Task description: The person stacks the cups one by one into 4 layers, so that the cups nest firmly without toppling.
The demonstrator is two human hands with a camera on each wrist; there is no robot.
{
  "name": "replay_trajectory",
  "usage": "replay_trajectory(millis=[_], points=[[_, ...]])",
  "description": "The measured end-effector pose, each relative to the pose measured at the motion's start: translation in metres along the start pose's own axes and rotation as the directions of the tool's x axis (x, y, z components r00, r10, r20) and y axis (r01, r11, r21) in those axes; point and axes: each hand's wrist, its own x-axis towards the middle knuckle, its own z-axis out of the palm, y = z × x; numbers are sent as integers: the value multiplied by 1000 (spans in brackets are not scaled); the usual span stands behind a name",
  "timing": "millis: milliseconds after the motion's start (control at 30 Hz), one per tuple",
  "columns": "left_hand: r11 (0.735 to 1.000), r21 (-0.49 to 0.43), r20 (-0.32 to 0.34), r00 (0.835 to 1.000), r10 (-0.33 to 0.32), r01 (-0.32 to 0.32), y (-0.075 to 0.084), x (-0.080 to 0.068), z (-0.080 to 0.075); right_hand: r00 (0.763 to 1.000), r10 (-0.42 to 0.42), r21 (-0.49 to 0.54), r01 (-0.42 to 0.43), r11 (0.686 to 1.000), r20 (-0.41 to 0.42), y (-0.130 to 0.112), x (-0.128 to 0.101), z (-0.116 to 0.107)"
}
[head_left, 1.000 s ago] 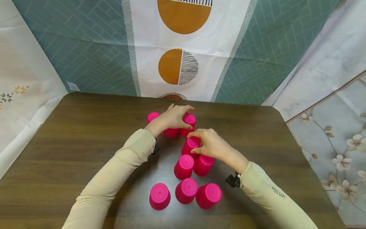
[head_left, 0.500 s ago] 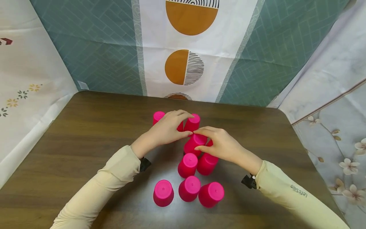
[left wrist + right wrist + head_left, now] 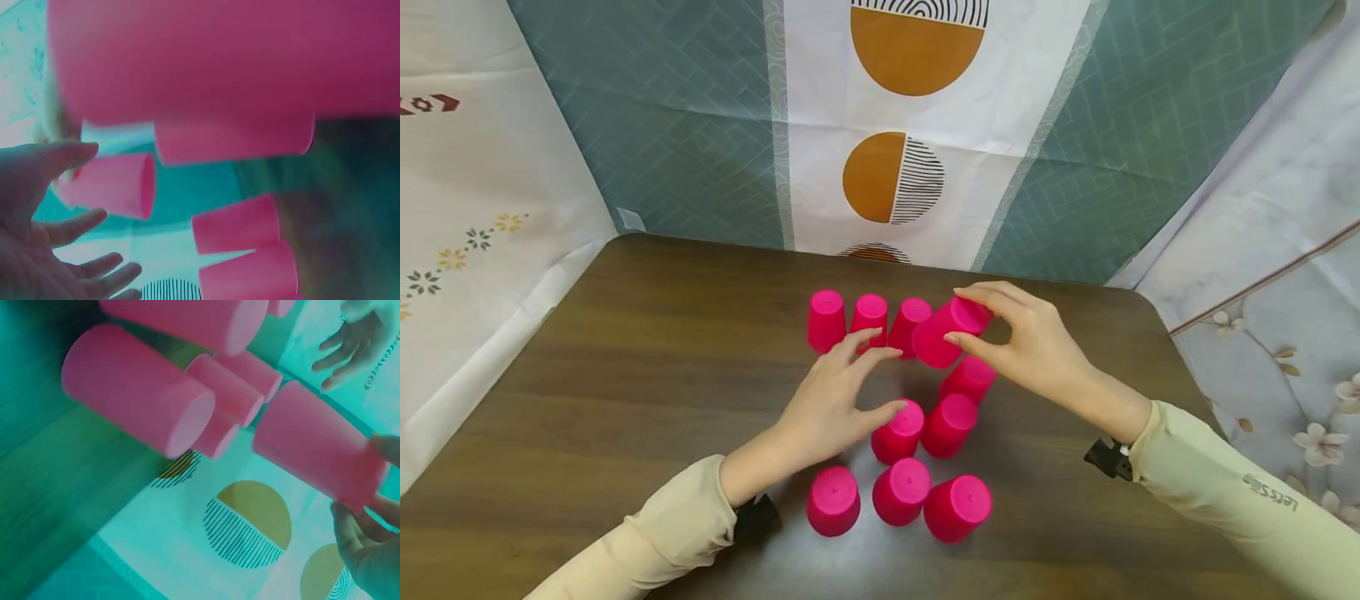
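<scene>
My right hand (image 3: 1045, 350) pinches a bright pink cup (image 3: 942, 335) near its upper, closed end, thumb on one side and fingers on the other. The cup is tilted and raised off the table, as the right wrist view also shows. Spread fingers mark my left hand (image 3: 823, 408), which holds nothing. Its thumb tip is beside another upside-down pink cup (image 3: 897, 437); whether they touch I cannot tell. Behind the left hand stand a left back cup (image 3: 827, 323), a middle back cup (image 3: 869, 310) and a right back cup (image 3: 913, 321).
Two more upside-down cups, one farther back (image 3: 970, 379) and one nearer (image 3: 950, 427), stand below the right hand. Toward the front are a left cup (image 3: 833, 502), a middle cup (image 3: 901, 493) and a right cup (image 3: 957, 510). All rest on a brown wooden table (image 3: 625, 358).
My right hand has lifted its cup up and to the right. The left hand has drawn away from the back cups, toward me. The view has shifted slightly.
</scene>
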Motion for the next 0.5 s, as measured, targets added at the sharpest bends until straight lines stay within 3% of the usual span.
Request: replay_trajectory(millis=[233,500], points=[[988,131,174,983,56,-79,16,-6,16,998,25,-27,-26,999,-50,10,1,-10],[969,203,251,964,87,-141,19,-13,17,999,9,-53,-12,999,-52,26,11,-3]])
